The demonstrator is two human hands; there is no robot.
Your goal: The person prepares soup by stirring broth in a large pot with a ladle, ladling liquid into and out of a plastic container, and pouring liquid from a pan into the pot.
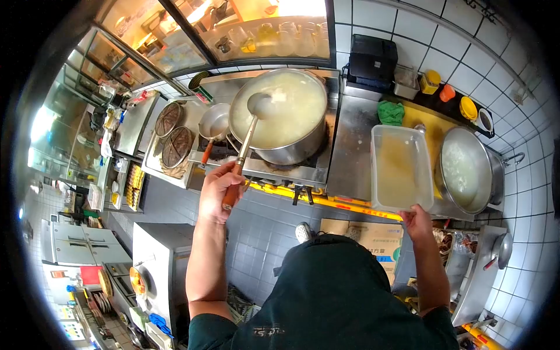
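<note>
My left hand (219, 189) is wrapped round the wooden handle of a long metal ladle (247, 143). The ladle's bowl lies over the pale, cloudy liquid in a large steel stockpot (291, 149) on the stove; whether it touches the liquid I cannot tell. Beside that pot is a small saucepan (215, 121) with a wooden handle. My right hand (416, 221) grips the near edge of a translucent plastic tub (402, 169), its fingers partly hidden by the rim. The tub rests on or just above the steel counter.
A wide steel basin (446, 189) of whitish liquid stands right of the tub, near a tap (515, 158). A green cloth (391, 113) lies behind the tub. Two round mesh strainers (177, 147) sit left of the stove. Flattened cardboard (373, 236) covers the floor near my feet.
</note>
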